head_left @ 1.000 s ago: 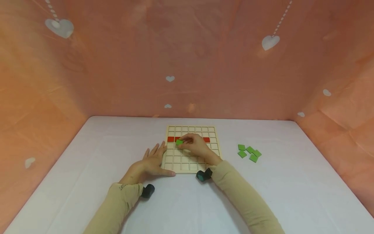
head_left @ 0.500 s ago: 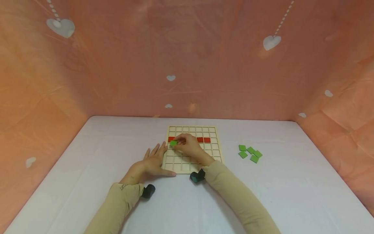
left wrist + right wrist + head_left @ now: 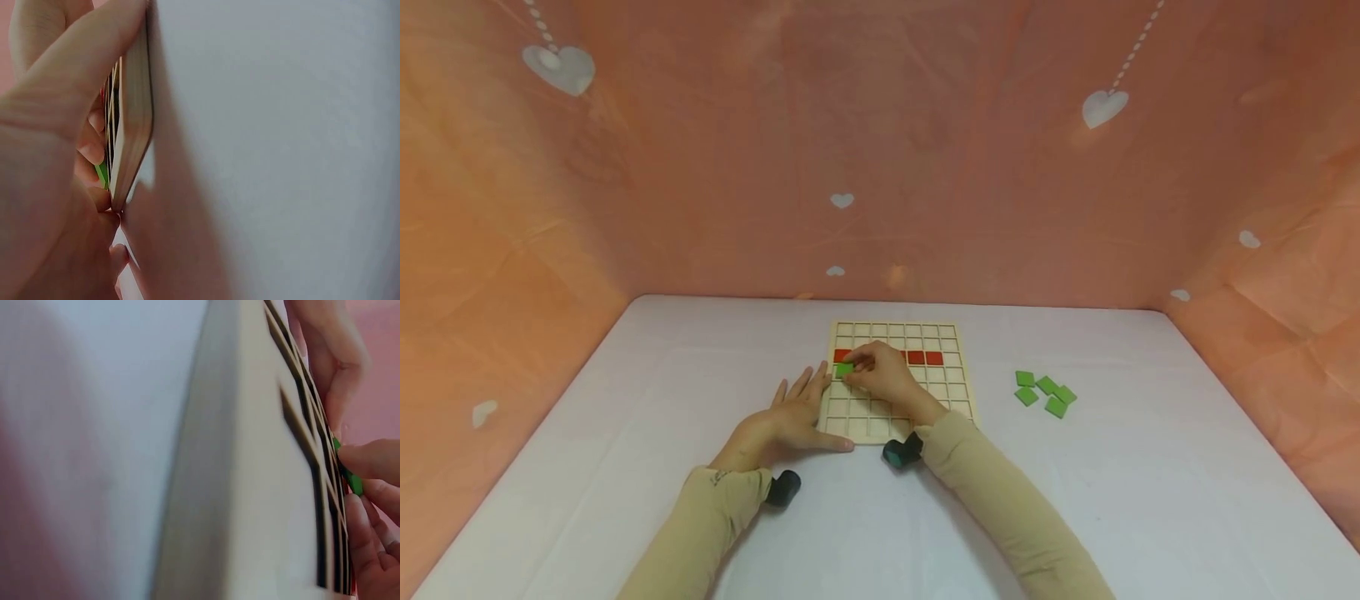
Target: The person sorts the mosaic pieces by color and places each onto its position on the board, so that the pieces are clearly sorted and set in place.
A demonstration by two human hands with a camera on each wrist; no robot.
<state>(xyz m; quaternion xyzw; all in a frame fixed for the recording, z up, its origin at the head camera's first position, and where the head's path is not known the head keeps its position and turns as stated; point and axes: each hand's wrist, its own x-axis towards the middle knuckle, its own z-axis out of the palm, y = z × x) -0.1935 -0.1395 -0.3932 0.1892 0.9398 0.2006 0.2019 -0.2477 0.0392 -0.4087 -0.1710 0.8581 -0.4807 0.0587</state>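
Note:
A pale wooden grid board (image 3: 859, 408) lies on the white table. My left hand (image 3: 790, 423) rests with spread, fairly straight fingers against the board's left edge, its thumb along the near edge. In the left wrist view, that thumb touches the board's side (image 3: 136, 106). My right hand (image 3: 883, 372) pinches a green square tile (image 3: 843, 370) between thumb and fingers, at the leftmost cell just below a row of red tiles (image 3: 934, 358). Seen from the right wrist, the green tile (image 3: 354, 481) is tilted against the grid. My right hand hides part of the red row.
Several loose green tiles (image 3: 1056, 407) lie on the table (image 3: 1120, 483) to the right of the board. Orange-pink cloth (image 3: 880, 167) with white hearts stands behind and at both sides of the table. A dark wrist device (image 3: 784, 489) sits at each cuff.
My right hand has moved left along the grid with the green tile, then lowered it into or onto the leftmost cell under the red row. My left hand has stayed put.

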